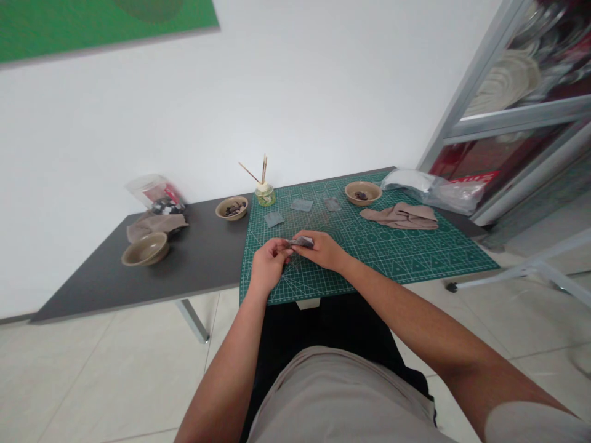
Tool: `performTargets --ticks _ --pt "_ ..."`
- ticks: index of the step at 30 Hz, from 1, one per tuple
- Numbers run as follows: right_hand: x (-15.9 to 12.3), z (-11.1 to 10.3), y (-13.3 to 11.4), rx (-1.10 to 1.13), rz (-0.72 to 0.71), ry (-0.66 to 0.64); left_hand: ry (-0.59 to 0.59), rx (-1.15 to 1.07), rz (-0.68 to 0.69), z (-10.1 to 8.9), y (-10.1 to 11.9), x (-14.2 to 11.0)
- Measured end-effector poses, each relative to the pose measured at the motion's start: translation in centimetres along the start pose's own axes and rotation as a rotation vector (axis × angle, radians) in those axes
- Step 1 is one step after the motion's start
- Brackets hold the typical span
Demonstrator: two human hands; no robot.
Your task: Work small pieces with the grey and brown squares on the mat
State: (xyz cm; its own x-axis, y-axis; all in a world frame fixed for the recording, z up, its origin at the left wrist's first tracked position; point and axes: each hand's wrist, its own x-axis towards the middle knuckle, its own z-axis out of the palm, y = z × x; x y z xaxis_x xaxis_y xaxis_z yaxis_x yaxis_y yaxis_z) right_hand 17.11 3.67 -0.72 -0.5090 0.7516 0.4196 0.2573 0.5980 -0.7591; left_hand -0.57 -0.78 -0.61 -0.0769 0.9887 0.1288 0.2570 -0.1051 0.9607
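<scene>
My left hand (pixel 269 264) and my right hand (pixel 321 250) meet above the near part of a green cutting mat (pixel 415 267). Both pinch a small grey folded packet (pixel 301 242), which is partly hidden by my fingers. Several small grey-clear square sachets (pixel 301 205) lie flat on the mat beyond my hands. A tan bowl (pixel 362 192) holding dark pieces stands at the mat's far edge. A crumpled beige cloth (pixel 399 216) lies to the right of my right hand.
The mat rests on a dark grey table (pixel 152 289). Left of it stand a tan bowl of dark pieces (pixel 231 208), an empty-looking tan bowl (pixel 145 248), a beige cloth (pixel 157 224), and a clear bag (pixel 154 192). A glass bottle with sticks (pixel 265 192) and a silvery plastic bag (pixel 431 189) stand at the back.
</scene>
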Motion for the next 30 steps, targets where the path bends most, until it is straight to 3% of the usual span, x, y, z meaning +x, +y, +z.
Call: performTargets --ticks 30 --pt "0.07 -0.06 -0.17 -0.034 0.070 0.043 0.006 -0.028 -0.023 0.17 0.49 0.05"
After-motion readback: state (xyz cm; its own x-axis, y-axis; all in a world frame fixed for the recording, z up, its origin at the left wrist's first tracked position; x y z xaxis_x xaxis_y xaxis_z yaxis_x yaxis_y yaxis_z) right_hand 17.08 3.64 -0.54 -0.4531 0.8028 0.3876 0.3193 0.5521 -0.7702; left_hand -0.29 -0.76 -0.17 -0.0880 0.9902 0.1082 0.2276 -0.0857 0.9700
